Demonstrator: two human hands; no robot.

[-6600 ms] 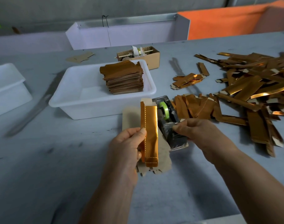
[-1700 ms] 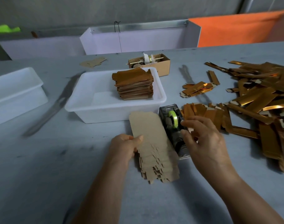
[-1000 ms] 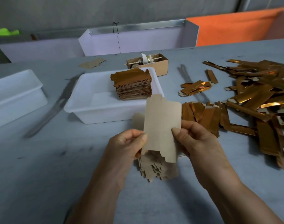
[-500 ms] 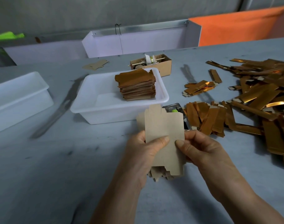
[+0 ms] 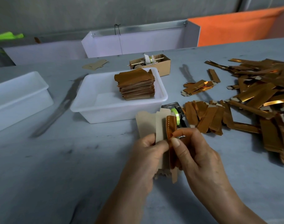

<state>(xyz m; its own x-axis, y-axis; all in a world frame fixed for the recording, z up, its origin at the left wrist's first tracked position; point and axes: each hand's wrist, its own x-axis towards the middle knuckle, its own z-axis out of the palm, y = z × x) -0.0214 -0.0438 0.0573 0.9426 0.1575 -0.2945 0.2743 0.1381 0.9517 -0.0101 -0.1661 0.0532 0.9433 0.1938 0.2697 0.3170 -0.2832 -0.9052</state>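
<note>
- Card blank (image 5: 160, 125) sits at near centre, lifted just above the table (image 5: 65, 167), kraft side up, with its gold edge flap (image 5: 171, 126) folded over on the right.
- Left hand (image 5: 146, 157): fingers curled, thumb clamped on the blank's kraft face.
- Right hand (image 5: 201, 154): thumb and forefinger pinched together on the gold flap, other fingers curled behind it.
- Stack of flat kraft blanks (image 5: 142, 120) lies on the table under the held blank, its notched ends poking out near the wrists.
- Tape dispenser (image 5: 180, 118) with a green roll (image 5: 174, 112) stands just behind the hands, partly hidden by the blank.
- White tub (image 5: 115, 113), far left of the hands, holds one neat stack of gold blanks (image 5: 136, 86) in its right half.
- Second white tub (image 5: 18, 96) at the left edge; contents not visible.
- Small cardboard box (image 5: 164, 66) behind the tub holds a tape roll on a stick (image 5: 148, 59).
- Row of folded gold pieces (image 5: 205, 116) lies right of the dispenser, with a big loose pile (image 5: 259, 92) further right.
- Small cluster of folded pieces (image 5: 198, 86) lies farther back, between the tub and the pile.
- Lone kraft blank (image 5: 95, 65) lies far left on the table.
</note>
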